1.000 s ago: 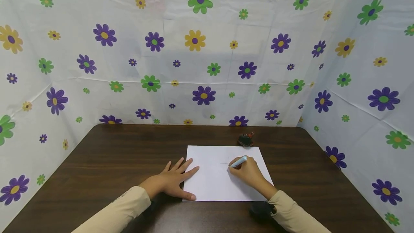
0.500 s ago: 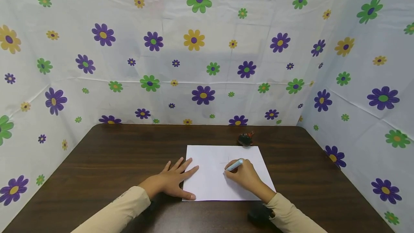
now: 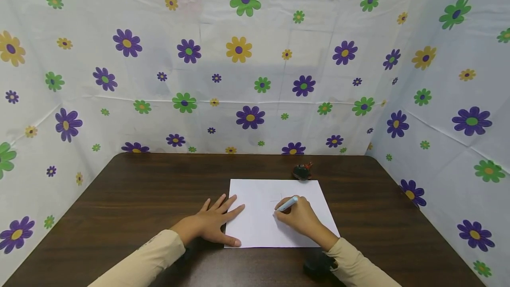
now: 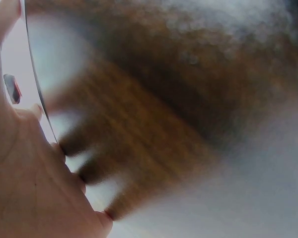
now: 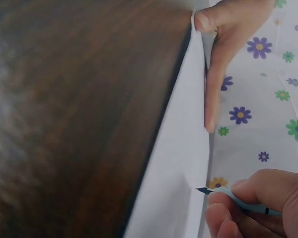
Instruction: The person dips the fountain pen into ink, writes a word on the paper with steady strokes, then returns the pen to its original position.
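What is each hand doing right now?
Left hand: open, fingers spread, resting at the left edge of the paper.
Right hand: closed around a pen, holding it over the paper.

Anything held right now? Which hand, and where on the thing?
The right hand pinches the light blue pen near its tip; the left hand rests on the paper, gripping nothing.

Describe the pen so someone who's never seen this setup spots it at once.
On the dark brown table lies a white sheet of paper. Over its right side, the right hand grips the pen, which slants tip down. Its slim, pale blue barrel sets it apart from the squat, dark object near the sheet's far edge.
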Available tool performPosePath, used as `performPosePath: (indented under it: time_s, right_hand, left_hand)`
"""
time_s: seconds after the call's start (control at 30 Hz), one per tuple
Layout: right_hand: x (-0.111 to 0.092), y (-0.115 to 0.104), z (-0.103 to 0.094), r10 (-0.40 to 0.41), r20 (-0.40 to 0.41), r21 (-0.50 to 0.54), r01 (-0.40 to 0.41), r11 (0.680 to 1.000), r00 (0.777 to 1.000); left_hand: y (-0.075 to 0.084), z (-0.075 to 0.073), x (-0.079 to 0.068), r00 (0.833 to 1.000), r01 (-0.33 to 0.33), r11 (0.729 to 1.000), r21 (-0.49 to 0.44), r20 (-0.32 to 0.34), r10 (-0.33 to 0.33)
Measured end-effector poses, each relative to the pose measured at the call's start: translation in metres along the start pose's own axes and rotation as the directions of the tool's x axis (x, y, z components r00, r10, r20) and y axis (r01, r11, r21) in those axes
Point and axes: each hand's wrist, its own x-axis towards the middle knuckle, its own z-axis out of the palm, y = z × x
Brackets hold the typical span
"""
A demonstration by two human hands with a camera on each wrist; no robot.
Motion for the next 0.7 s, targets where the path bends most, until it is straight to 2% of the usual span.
performPosePath:
  time_s: [0.17, 0.37, 0.7]
  right_hand:
    - [0.006, 0.006, -0.008, 0.054, -0.055, 0.020, -0.053, 0.998, 0.997]
    - [0.013, 0.017, -0.015, 0.106, -0.099, -0.028, -0.110, 0.994, 0.989]
    - [0.018, 0.026, -0.012, 0.101, -0.091, -0.059, -0.107, 0.993, 0.991]
  left_hand:
    - [0.001, 0.000, 0.000, 1.000, -0.005, 1.000, -0.001, 0.002, 0.005]
    - [0.000, -0.001, -0.001, 1.000, -0.006, 1.000, 0.001, -0.002, 0.006]
    - [0.000, -0.001, -0.001, 1.000, -0.005, 1.000, -0.001, 0.002, 0.005]
